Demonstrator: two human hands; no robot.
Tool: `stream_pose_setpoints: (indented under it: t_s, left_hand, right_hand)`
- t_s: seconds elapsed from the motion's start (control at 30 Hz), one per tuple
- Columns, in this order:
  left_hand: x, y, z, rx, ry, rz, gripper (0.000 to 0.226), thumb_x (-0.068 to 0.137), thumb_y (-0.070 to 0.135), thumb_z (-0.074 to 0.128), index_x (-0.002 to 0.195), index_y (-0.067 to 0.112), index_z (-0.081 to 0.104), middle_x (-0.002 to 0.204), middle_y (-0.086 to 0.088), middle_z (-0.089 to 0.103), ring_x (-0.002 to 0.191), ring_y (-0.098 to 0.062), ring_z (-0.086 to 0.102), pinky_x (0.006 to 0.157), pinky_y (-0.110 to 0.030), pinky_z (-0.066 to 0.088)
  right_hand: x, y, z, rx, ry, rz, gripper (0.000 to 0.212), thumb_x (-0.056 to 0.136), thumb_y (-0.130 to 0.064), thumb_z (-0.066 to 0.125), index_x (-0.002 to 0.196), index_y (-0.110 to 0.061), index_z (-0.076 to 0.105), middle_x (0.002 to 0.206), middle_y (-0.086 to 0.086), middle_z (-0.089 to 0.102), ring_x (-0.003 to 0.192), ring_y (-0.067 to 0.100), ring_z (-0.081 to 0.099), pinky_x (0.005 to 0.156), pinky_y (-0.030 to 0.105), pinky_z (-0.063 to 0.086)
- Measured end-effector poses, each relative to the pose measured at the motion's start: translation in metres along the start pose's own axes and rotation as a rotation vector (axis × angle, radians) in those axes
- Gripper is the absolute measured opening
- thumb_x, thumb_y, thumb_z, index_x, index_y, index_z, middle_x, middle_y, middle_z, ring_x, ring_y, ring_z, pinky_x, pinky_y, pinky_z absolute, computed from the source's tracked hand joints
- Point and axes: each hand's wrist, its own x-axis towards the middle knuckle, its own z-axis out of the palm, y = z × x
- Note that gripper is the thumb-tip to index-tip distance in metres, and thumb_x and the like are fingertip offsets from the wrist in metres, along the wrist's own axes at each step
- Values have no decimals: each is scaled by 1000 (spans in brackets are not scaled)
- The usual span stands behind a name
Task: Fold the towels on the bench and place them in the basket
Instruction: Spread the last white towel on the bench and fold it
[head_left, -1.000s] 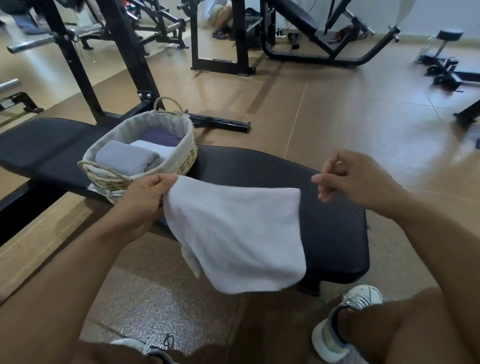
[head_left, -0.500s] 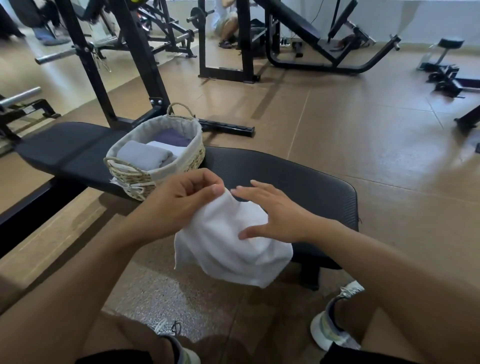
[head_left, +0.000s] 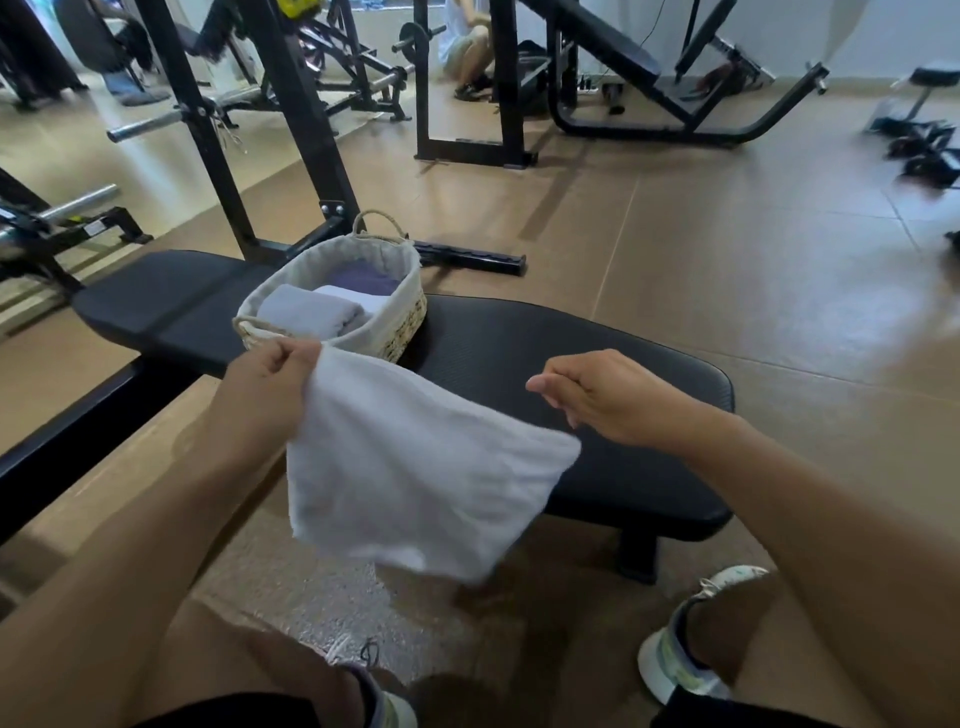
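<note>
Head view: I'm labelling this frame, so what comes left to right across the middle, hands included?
Basket with folded towels → left hand pinching the white towel → right hand, holding nothing → bench end.

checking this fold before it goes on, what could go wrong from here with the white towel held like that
1. Only the left hand pinches the white towel, by one corner; the right hand holds nothing, so the cloth may slip or fold crooked.
2. The towel's lower edge hangs past the bench over the floor and could brush it.
3. The basket already holds folded towels, so a loose fold may not fit neatly.
</note>
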Motion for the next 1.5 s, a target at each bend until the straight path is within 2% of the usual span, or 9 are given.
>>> stream_pose_setpoints:
  t_s: [0.13,0.23,0.33,0.5,0.7,0.93,1.17,1.37,1.5]
  left_hand:
    - [-7,16,18,73,-102,158,20,99,37,60,84,28,69,85,8,70,82,-10,63,74,-30,49]
    - [-17,40,33,145,-204,334,18,98,32,63,81,33,66,78,7,70,71,-1,60,61,-8,41]
    - [-25,57,48,130,-333,408,13,97,33,64,85,35,68,81,-1,71,74,-9,62,61,-9,41]
    - [-30,77,71,111,-297,509,17,99,32,61,83,38,62,77,4,65,72,-2,57,62,-6,41]
    - [10,59,77,-6,-45,317,17,101,37,59,90,26,66,75,10,63,60,10,51,56,-6,38]
    - [41,9,95,-82,-115,134,23,101,33,60,81,22,66,75,5,65,77,-9,55,67,-20,45]
    - [62,5,112,12,-158,165,22,93,38,71,90,17,75,81,2,72,70,-9,59,60,-13,43]
    - [83,2,129,-43,-185,24,25,93,37,71,85,13,71,47,3,63,40,-8,56,50,-25,46]
    - [86,4,145,-204,-263,-82,20,102,29,60,90,13,57,68,-4,75,47,-18,68,40,-24,46]
  right_hand:
    - [2,9,15,14,58,52,34,92,-60,52,93,-28,62,77,-5,68,71,7,64,75,37,55]
    - [3,7,25,94,54,10,58,81,-69,57,131,-40,55,114,-19,65,106,1,60,97,34,52]
    - [0,-8,36,114,8,-53,75,81,-67,63,148,-47,36,142,-23,50,130,-4,43,109,25,36]
    - [-1,-21,43,254,-13,-91,50,90,-59,63,130,-30,60,121,-15,68,107,6,65,92,36,58]
    - [9,9,11,143,-45,77,8,100,-33,58,102,-29,66,96,-11,69,89,7,66,84,37,55]
    - [7,60,-34,10,-133,260,20,98,-41,61,88,-30,74,84,-10,74,75,2,67,75,28,53]
    - [11,92,-52,53,132,428,26,75,-52,82,69,-28,78,71,-6,74,70,11,69,68,31,53]
    - [17,108,-54,264,32,632,15,81,-20,84,93,-13,78,88,6,76,73,15,67,51,18,51]
    - [28,109,-46,499,330,716,14,85,-13,80,92,-7,71,96,10,71,80,20,70,52,22,59]
